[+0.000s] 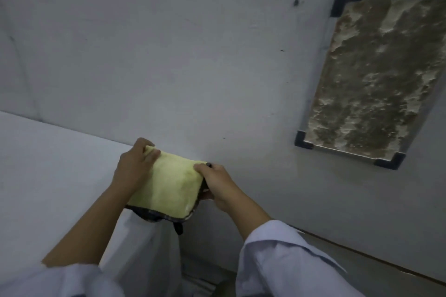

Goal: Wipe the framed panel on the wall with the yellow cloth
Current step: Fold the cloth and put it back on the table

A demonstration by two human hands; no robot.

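A folded yellow cloth [167, 184] with a dark patterned edge lies at the corner of a white surface, held between both hands. My left hand [135, 164] grips its far left corner, thumb on top. My right hand [214, 181] pinches its right edge. The framed panel [376, 77], a rough mottled brown and cream slab with dark corner brackets, hangs on the wall up and to the right, well apart from the cloth and both hands. Its right side runs out of the frame.
A white surface [53, 176] stretches along the left, against the grey wall [169, 55]. A small dark mark [296, 2] sits on the wall left of the panel. A skirting line [362, 255] runs low on the right.
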